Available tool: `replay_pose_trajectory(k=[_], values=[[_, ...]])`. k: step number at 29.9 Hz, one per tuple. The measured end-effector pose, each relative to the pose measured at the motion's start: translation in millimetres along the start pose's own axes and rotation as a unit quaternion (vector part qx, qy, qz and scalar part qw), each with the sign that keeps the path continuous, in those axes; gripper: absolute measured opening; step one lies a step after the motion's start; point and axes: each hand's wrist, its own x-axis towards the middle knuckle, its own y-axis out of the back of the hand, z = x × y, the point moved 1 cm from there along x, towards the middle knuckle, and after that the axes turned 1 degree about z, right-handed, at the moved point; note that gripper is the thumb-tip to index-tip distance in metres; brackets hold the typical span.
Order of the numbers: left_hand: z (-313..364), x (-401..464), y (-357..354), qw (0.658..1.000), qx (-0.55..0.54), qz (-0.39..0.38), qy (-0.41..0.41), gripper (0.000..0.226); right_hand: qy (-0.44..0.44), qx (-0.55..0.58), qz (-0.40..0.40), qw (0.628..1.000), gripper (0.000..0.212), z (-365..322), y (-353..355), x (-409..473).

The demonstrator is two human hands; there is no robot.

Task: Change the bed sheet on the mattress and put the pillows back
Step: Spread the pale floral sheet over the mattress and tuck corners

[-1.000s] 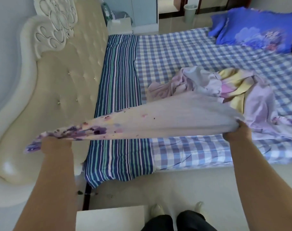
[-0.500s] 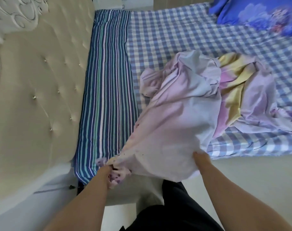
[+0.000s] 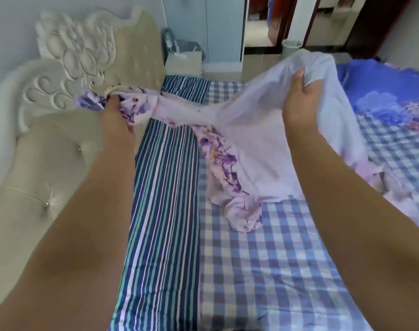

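Note:
A pale pink sheet with purple flowers [image 3: 256,149] hangs stretched between my two hands above the bed. My left hand [image 3: 115,111] grips its flowered edge close to the headboard. My right hand [image 3: 299,96] holds another part of the edge raised higher, over the middle of the bed. The sheet's slack trails down onto the blue-and-white checked cover [image 3: 263,263] on the mattress. A striped blue, green and white cloth [image 3: 163,199] runs along the headboard side. A blue flowered pillow [image 3: 390,94] lies at the far right of the bed.
The cream tufted headboard [image 3: 48,149] with white carved top stands on the left. Behind the bed are a small white bedside stand [image 3: 184,62], a pale blue wardrobe [image 3: 203,25], a white bin [image 3: 291,47] and an open doorway.
Both hands have swung the sheet up from the bed's near edge and out over the mattress. My left hand now reaches the headboard; my right hand is lifted higher.

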Motion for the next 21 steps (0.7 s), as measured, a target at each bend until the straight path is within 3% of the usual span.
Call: replay_pose_trajectory(k=[2, 3, 5, 6, 10, 12, 14, 15, 16, 18, 19, 21], values=[[-6, 13, 35, 0.992, 0.106, 0.038, 0.050, 0.018, -0.069, -0.035, -0.010, 0.997, 0.043, 33, 5, -14], [-20, 14, 68, 0.979, 0.169, 0.052, 0.102, 0.019, -0.123, -0.104, -0.057, 0.985, 0.040, 70, 8, -21], [-48, 5, 145, 0.940, 0.260, 0.066, 0.209, 0.014, -0.271, -0.254, -0.151, 0.916, 0.033, 139, 20, -50], [-57, -1, 174, 0.925, 0.275, 0.066, 0.254, 0.016, -0.300, -0.329, -0.169, 0.879, 0.033, 163, 31, -65], [-56, -26, 230, 0.884, 0.324, 0.113, 0.316, 0.016, -0.418, -0.287, -0.017, 0.862, 0.053, 202, 76, -125], [-57, -36, 257, 0.882, 0.323, 0.105, 0.326, 0.019, -0.406, -0.339, 0.013, 0.848, 0.071, 217, 84, -151], [-60, -42, 296, 0.845, 0.400, 0.152, 0.320, 0.029, -0.324, -0.454, -0.081, 0.826, 0.087, 231, 89, -172], [-61, -44, 316, 0.805, 0.470, 0.181, 0.314, 0.031, -0.267, -0.521, -0.145, 0.797, 0.089, 239, 91, -181], [-62, -47, 335, 0.765, 0.532, 0.196, 0.306, 0.032, -0.233, -0.578, -0.207, 0.754, 0.086, 246, 93, -191], [-65, -61, 369, 0.719, 0.600, 0.199, 0.288, 0.026, -0.202, -0.661, -0.318, 0.649, 0.069, 264, 93, -209], [-67, -70, 385, 0.699, 0.623, 0.196, 0.291, 0.018, -0.197, -0.691, -0.350, 0.601, 0.060, 272, 93, -217], [-69, -88, 411, 0.660, 0.660, 0.197, 0.300, 0.008, -0.177, -0.728, -0.384, 0.540, 0.050, 289, 96, -234]])
